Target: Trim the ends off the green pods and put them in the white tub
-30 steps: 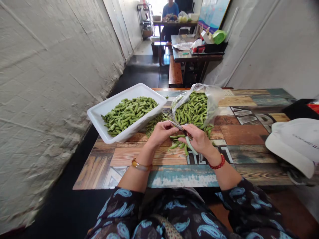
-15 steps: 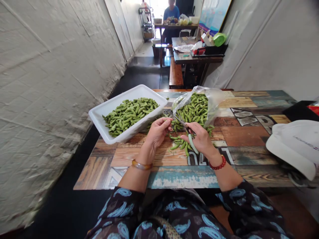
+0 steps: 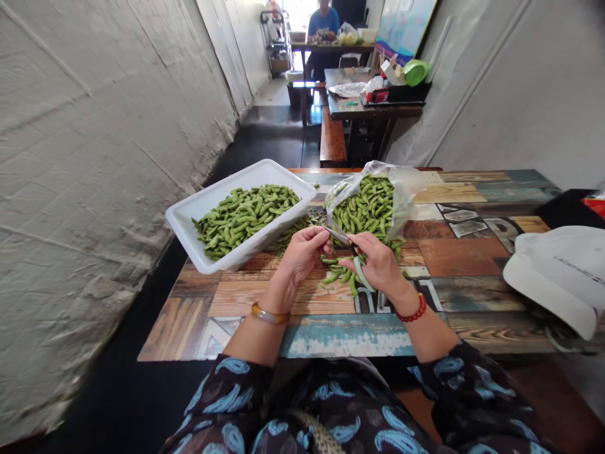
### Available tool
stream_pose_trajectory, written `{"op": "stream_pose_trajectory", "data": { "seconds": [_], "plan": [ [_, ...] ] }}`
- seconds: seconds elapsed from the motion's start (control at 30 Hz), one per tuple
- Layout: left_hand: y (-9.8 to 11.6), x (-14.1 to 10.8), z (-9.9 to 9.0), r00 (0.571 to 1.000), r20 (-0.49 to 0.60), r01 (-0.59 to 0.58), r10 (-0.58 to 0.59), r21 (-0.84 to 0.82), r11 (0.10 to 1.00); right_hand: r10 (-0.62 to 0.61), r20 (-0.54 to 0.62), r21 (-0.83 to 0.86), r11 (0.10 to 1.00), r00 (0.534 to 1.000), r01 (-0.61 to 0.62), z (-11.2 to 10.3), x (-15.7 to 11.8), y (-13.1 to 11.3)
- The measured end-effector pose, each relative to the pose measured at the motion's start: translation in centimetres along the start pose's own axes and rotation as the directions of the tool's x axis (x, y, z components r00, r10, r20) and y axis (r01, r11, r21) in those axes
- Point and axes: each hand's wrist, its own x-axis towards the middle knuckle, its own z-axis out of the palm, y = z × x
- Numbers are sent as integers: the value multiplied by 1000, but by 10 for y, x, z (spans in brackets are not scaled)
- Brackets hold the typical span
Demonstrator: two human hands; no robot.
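Observation:
My right hand (image 3: 378, 261) grips scissors (image 3: 361, 275) with pale green handles, their blades pointing left towards my other hand. Thumb and fingertips of my left hand (image 3: 305, 249) are pinched together at the blade tips; whatever is between them is too small and hidden to make out. Loose green soybean pods (image 3: 334, 276) lie on the table under and between my hands. More pods spill from a clear plastic bag (image 3: 405, 189) just beyond my right hand. A white tray (image 3: 182, 236), holding a heap of pods (image 3: 250, 217), stands to the left.
Small green scraps (image 3: 307, 222) lie between tray and bag. A white cap (image 3: 558, 271) rests at the right of the patchwork-patterned table (image 3: 331, 334). Farther off are a second table (image 3: 350, 113) with boxes, a bench (image 3: 333, 139) and a seated person (image 3: 324, 25).
My right hand and the scissors have shifted slightly left, and the blades look closer together. My left hand stays nearly in place, still pinched. The tray and bag look unmoved.

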Motion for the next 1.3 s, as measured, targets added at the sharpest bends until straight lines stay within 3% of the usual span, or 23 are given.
{"op": "stream_pose_trajectory", "data": {
  "seconds": [0.2,0.43,0.53,0.6,0.7,0.8,0.97,1.03,1.13,1.2,1.3],
  "plan": [
    [0,-1,0,1000,11,-7,7,47,999,-22,5,-24,999,1000,22,-2,0,-1],
    [6,0,-3,999,10,-44,43,46,998,71,-14,-79,994,997,-72,-2,-1,3],
    [8,0,-6,998,49,-38,28,199,979,124,-63,-77,989,990,-129,-3,-1,8],
    [6,2,-9,994,88,-95,61,462,882,138,-76,-67,987,988,-143,-4,0,11],
    [1,4,-14,971,220,-234,97,778,583,149,-69,-54,987,986,-152,-3,0,12],
    [-5,4,-17,958,277,-282,70,875,394,150,-64,-52,987,987,-153,-2,-1,12],
    [-10,3,-18,959,283,-280,12,940,195,142,-61,-39,989,988,-145,-1,0,12],
    [-9,4,-18,955,295,-289,-16,945,154,138,-56,-43,989,989,-141,-1,0,11],
    [-5,6,-15,952,300,-306,64,914,267,120,-78,-50,991,990,-124,-1,1,9],
    [1,5,-13,950,278,-312,140,835,454,107,-113,-40,993,988,-112,-2,1,8],
    [7,1,-10,975,198,-202,103,596,777,101,-146,-10,995,984,-104,-4,2,6]
  ]
}}
